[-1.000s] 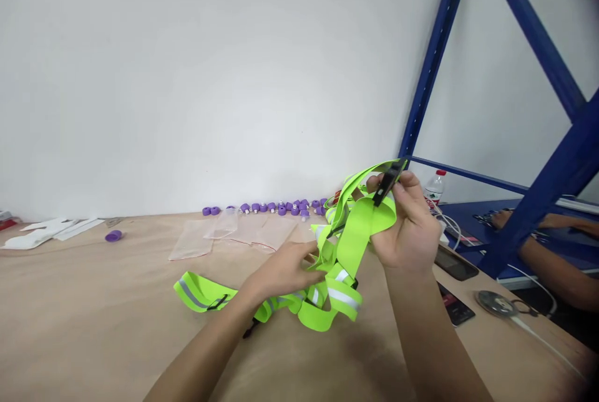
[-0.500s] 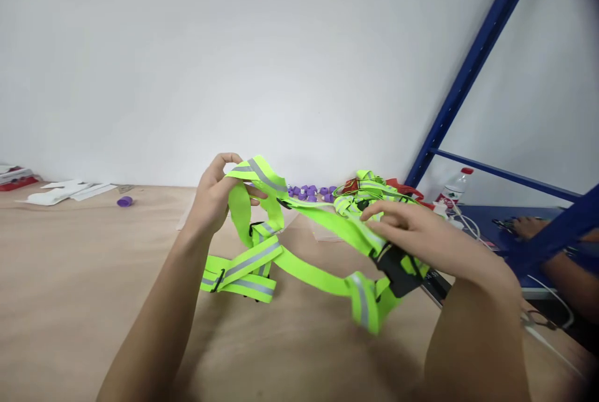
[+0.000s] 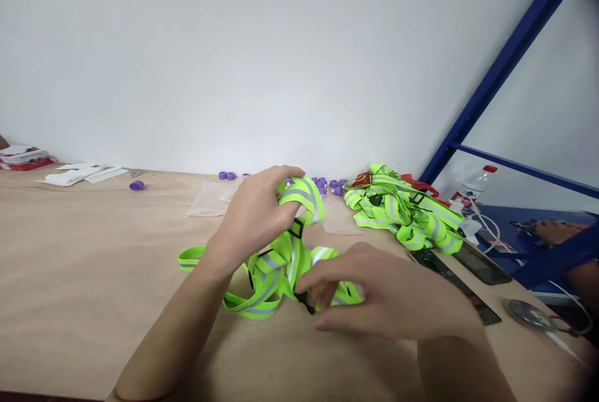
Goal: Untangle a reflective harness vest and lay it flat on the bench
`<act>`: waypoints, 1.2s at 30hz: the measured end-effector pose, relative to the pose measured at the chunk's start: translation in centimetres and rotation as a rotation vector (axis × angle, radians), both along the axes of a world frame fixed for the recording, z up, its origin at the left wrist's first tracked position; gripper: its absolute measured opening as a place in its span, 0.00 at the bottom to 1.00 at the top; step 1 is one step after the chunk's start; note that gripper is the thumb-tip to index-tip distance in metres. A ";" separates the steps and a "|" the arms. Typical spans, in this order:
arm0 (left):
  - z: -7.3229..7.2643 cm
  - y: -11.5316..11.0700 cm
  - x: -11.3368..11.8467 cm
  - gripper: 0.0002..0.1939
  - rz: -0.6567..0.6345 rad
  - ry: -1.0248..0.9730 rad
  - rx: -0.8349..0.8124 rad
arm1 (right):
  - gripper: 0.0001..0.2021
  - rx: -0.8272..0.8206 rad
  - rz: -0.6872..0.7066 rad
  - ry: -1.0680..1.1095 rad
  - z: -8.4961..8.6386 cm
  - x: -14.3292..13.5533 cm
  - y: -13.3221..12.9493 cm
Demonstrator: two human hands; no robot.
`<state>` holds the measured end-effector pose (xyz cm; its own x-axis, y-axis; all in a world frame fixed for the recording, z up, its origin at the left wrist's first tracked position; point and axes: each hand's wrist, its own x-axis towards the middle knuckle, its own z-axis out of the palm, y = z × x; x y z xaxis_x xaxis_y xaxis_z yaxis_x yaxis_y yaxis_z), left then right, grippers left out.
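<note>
Neon yellow-green straps (image 3: 266,280) with grey reflective stripes and black buckles lie bunched on the table in front of me. My left hand (image 3: 262,208) is closed around a raised loop of them, its back toward the camera. At the lower right of the bunch, my right hand (image 3: 355,293) has its fingers curled at a black buckle (image 3: 305,302); its fingertips are partly hidden, so whether it grips the buckle is unclear.
A pile of similar straps (image 3: 407,211) lies at the back right, near two dark phones (image 3: 461,286). Purple caps (image 3: 327,185) line the wall. White papers (image 3: 82,174) are at left. Beyond a blue frame (image 3: 505,65) are a bottle (image 3: 473,185) and another person's hand (image 3: 559,232).
My right hand has moved left and down from the strap pile, bringing the buckle end toward my left hand. My left hand has shifted right. The stretched straps are now bunched together.
</note>
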<state>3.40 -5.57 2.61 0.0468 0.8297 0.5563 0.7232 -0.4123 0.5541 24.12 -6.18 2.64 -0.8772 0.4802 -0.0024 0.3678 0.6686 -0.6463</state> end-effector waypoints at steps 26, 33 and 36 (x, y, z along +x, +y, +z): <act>2.0 0.2 -5.7 0.14 0.212 -0.128 0.053 | 0.04 0.465 -0.219 0.261 -1.0 2.0 5.0; 1.9 1.0 -7.3 0.22 0.273 -0.275 -0.038 | 0.03 0.570 -0.465 0.511 -0.2 5.2 5.0; 1.9 1.3 -8.0 0.23 0.163 -0.382 -0.103 | 0.03 0.579 -0.637 0.815 -0.6 5.0 5.5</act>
